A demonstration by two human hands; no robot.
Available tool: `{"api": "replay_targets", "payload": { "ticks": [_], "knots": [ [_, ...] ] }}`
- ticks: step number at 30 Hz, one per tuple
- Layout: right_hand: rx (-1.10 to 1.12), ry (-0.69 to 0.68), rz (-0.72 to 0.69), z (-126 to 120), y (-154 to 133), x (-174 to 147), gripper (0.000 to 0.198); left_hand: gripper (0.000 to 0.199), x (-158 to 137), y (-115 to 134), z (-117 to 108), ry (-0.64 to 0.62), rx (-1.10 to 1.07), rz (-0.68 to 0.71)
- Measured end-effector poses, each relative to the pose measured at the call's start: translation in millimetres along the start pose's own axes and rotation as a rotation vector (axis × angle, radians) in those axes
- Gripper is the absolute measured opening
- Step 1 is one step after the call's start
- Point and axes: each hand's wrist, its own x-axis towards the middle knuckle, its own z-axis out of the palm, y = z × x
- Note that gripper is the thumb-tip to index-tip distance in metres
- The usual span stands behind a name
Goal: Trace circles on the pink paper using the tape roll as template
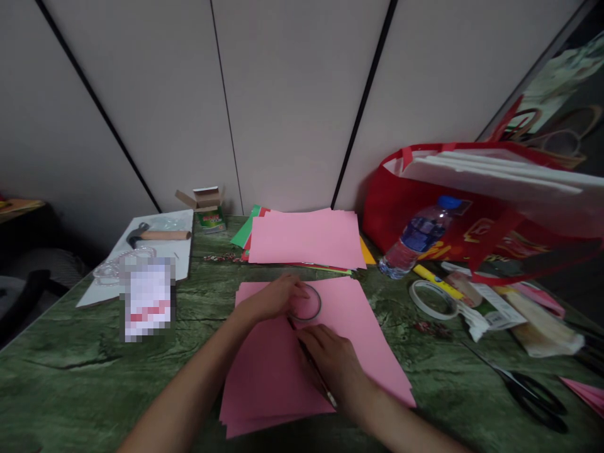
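A stack of pink paper sheets (264,377) lies in front of me on the table. On its upper part rests a thin grey ring (319,303), flat on the top sheet. My left hand (280,297) reaches in from the left, its fingers bent over the ring's left side and holding it against the paper. Just below the ring, my right hand (333,355) is closed around a slim pencil (325,389). The pencil's tip is near the ring's lower left edge, partly hidden by my fingers.
More pink sheets (306,236) lie over coloured paper by the wall. At left are a hammer (160,235) on a white board and an opened small box (211,217). To the right stand a water bottle (418,236) and red bag (387,201), with tape (431,308) and scissors (523,384).
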Motion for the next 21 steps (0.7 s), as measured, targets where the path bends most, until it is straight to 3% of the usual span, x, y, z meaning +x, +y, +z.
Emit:
{"api": "replay_targets", "payload": {
  "ticks": [5,15,21],
  "knots": [
    [0.034,-0.029,0.048,-6,0,-12,0.023,0.042,0,0,-1,-0.020,0.009,0.012],
    [0.238,-0.070,0.046,-42,11,-25,0.026,0.043,2,4,-4,0.009,-0.010,0.002],
    [0.327,-0.087,0.121,-46,16,-31,0.025,0.041,2,7,-5,0.015,-0.016,0.016]
  ]
}}
